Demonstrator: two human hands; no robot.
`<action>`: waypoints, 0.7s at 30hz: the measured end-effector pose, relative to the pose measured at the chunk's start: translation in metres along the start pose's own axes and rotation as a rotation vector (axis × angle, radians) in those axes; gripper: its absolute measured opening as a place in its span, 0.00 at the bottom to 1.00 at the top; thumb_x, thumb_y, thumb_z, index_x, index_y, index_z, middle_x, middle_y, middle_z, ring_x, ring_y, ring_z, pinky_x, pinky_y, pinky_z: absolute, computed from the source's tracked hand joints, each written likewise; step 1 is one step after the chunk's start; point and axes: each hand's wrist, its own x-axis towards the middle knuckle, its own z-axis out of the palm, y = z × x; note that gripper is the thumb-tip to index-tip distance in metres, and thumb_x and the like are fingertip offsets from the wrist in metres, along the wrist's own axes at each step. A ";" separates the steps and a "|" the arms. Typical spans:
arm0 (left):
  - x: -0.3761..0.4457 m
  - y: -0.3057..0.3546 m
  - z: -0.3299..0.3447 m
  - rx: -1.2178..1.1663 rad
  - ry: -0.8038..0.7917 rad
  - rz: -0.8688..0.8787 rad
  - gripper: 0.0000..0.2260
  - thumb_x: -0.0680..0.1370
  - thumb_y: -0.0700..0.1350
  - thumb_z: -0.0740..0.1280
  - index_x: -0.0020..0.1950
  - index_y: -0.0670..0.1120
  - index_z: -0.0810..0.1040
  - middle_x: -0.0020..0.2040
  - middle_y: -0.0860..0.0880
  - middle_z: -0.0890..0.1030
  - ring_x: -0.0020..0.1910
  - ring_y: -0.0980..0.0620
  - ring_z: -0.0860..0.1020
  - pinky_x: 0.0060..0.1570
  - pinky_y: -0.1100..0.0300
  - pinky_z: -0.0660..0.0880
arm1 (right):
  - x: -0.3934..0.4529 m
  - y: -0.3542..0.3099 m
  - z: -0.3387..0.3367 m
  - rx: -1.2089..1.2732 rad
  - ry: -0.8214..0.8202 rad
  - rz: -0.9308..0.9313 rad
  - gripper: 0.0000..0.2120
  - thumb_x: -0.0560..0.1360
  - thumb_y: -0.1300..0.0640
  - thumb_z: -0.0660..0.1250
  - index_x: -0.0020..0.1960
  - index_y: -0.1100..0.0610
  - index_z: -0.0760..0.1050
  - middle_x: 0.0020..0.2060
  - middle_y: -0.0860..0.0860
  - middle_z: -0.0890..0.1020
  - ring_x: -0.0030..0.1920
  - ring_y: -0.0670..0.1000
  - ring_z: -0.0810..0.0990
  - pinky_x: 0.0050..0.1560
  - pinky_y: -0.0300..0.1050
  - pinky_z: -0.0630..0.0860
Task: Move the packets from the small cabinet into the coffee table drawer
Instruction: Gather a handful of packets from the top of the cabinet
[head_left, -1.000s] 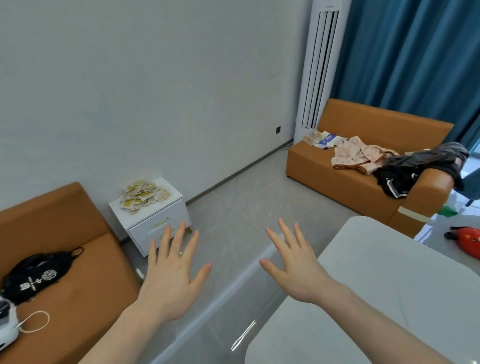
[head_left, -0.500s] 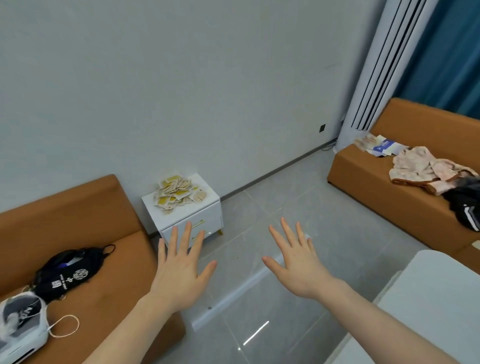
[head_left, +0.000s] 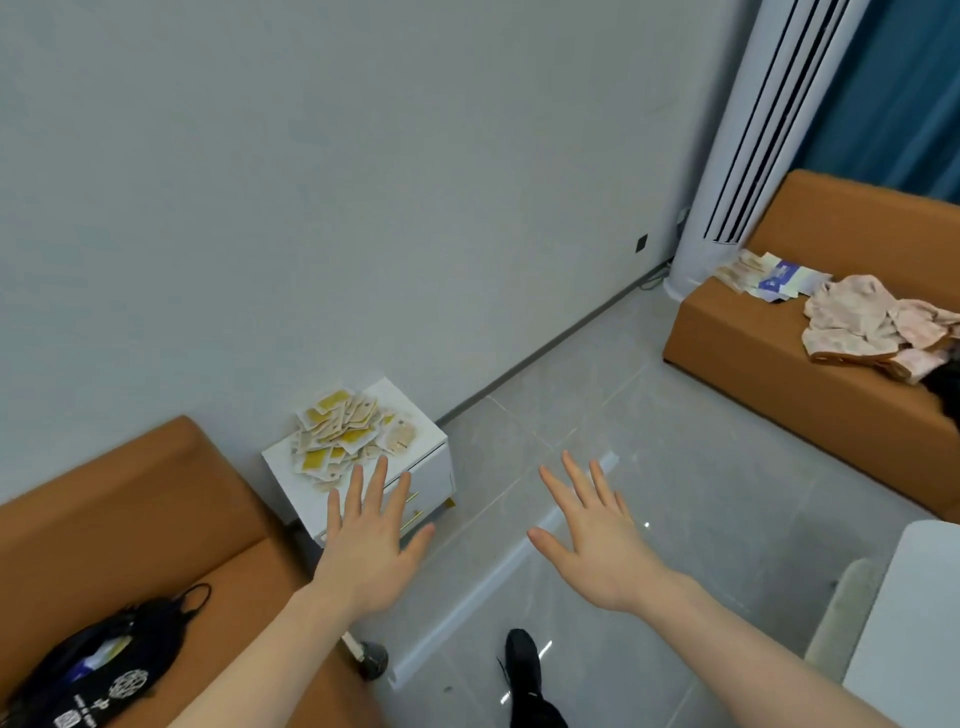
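A heap of several yellow and cream packets (head_left: 347, 433) lies on top of a small white cabinet (head_left: 431, 467) with gold drawer handles, standing against the wall. My left hand (head_left: 370, 548) is spread flat in the air in front of the cabinet's drawers, holding nothing. My right hand (head_left: 592, 535) is also spread with straight fingers over the grey floor, to the right of the cabinet, empty. A white corner of the coffee table (head_left: 914, 623) shows at the right edge; its drawer is out of sight.
An orange sofa (head_left: 130, 519) with a black bag (head_left: 104, 670) on it adjoins the cabinet on the left. A second orange sofa (head_left: 779, 374) at right carries papers and clothes. A tall white air conditioner (head_left: 748, 145) stands in the corner. My black shoe (head_left: 522, 660) is on the tiled floor.
The view has swung left and moved closer to the cabinet, which now sits just beyond my left hand. The coffee table has slid to the right edge. Both hands stay spread and empty.
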 end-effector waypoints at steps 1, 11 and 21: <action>0.020 -0.005 -0.001 0.004 -0.002 -0.011 0.33 0.81 0.68 0.47 0.82 0.56 0.43 0.81 0.51 0.34 0.79 0.46 0.30 0.77 0.43 0.33 | 0.021 0.001 -0.001 -0.002 -0.010 -0.005 0.36 0.81 0.34 0.52 0.82 0.42 0.39 0.80 0.44 0.34 0.80 0.54 0.31 0.80 0.58 0.39; 0.155 -0.079 -0.007 -0.081 -0.043 -0.249 0.37 0.77 0.71 0.44 0.82 0.56 0.45 0.82 0.50 0.39 0.81 0.45 0.37 0.79 0.43 0.41 | 0.229 -0.014 -0.024 -0.088 -0.207 -0.114 0.39 0.80 0.34 0.57 0.82 0.44 0.40 0.81 0.47 0.35 0.81 0.56 0.35 0.81 0.58 0.43; 0.256 -0.193 -0.002 -0.167 -0.084 -0.417 0.33 0.79 0.66 0.49 0.82 0.55 0.51 0.83 0.49 0.45 0.82 0.45 0.45 0.78 0.45 0.48 | 0.397 -0.072 0.014 -0.112 -0.344 -0.167 0.39 0.80 0.35 0.57 0.83 0.45 0.41 0.82 0.47 0.39 0.82 0.56 0.38 0.81 0.57 0.47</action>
